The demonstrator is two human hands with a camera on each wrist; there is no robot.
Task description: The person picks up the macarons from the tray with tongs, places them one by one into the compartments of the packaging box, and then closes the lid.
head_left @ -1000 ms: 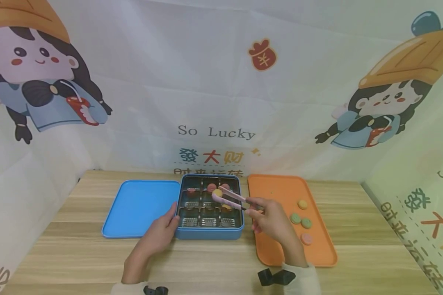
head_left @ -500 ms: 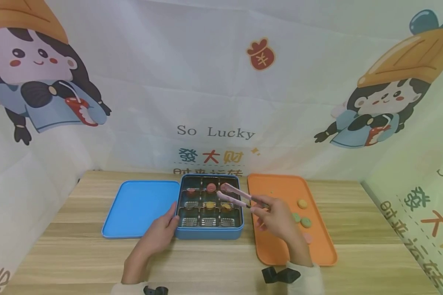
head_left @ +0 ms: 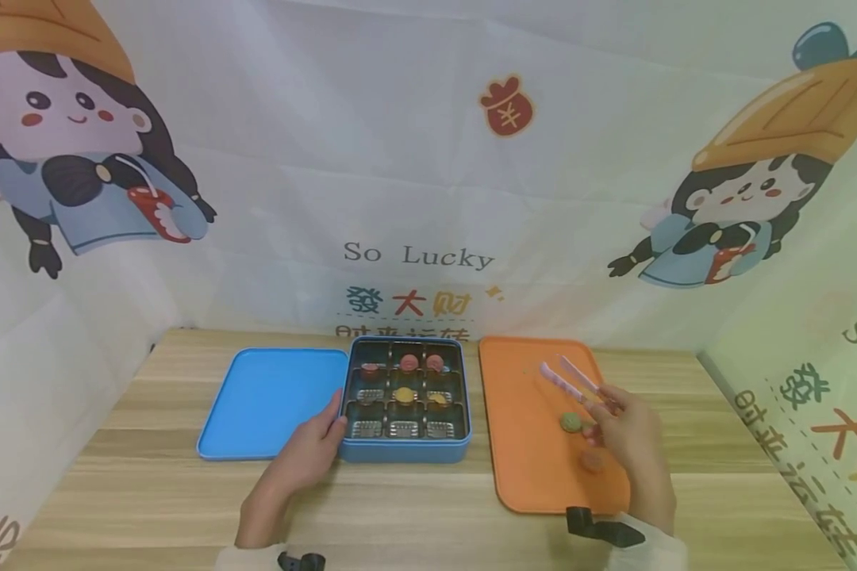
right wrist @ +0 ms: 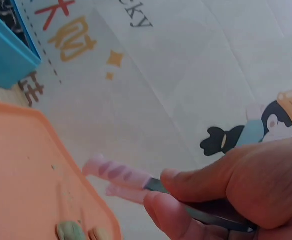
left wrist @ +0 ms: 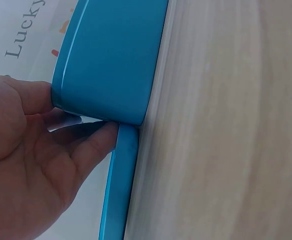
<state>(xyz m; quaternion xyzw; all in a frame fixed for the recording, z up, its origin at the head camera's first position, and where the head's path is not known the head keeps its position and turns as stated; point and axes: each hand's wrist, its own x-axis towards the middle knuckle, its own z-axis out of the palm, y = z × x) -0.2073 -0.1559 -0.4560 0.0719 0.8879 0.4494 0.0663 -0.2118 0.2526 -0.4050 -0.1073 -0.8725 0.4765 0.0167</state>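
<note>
My left hand (head_left: 313,448) holds the left side of a blue box (head_left: 404,452), its thumb at the rim in the left wrist view. A dark divided insert (head_left: 371,408) fills the box. Red-pink cookie-like discs (head_left: 409,363) sit in its back row, and yellow ones (head_left: 404,395) in the middle row's centre and right compartments. Over the orange tray (head_left: 521,476), my right hand (head_left: 628,432) grips tongs (head_left: 567,381) with pink tips, apart with nothing between them. Below them lie a green disc (head_left: 570,422) and a pink disc (head_left: 591,460); the hand hides part of the tray.
A flat blue lid (head_left: 274,404) lies left of the box, against it. All stand on a wooden table (head_left: 414,515), with a printed cloth backdrop (head_left: 314,159) rising behind. The orange tray is just right of the box.
The tongs let go of a yellow disc in the middle compartment of the box. My right hand then carried the tongs right, over the tray. The left hand stayed put.
</note>
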